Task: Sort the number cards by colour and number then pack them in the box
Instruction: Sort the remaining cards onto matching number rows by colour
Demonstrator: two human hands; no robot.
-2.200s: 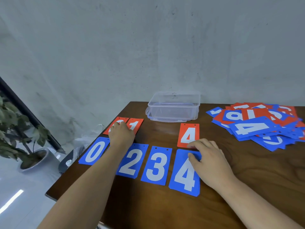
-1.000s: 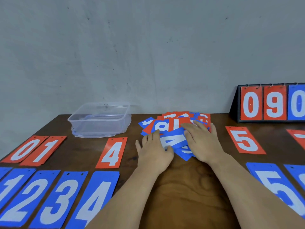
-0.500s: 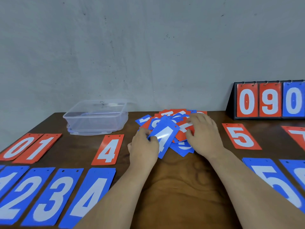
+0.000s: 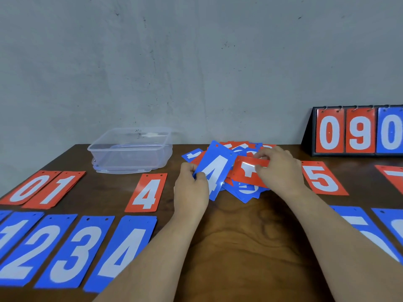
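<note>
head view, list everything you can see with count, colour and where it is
box: one, clear plastic, back left
red row: five, middle; 0, 1, 4, 5, one cut off
blue row: at least six, front edge; 1 to 5, one cut off
loose pile: count unclear, red and blue, back centre
scoreboard: one, black, back right; shows 0 9 0
table: one, dark brown wood
blue 4 card: one, lifted at the pile's left
red card: one, number unclear, lifted over the pile
left hand: pinches the blue 4 card
right hand: pinches the red card

free: bare table (image 4: 237,243) centre front | obstacles: blue cards (image 4: 72,251) left, box (image 4: 122,159) rear-left
</note>
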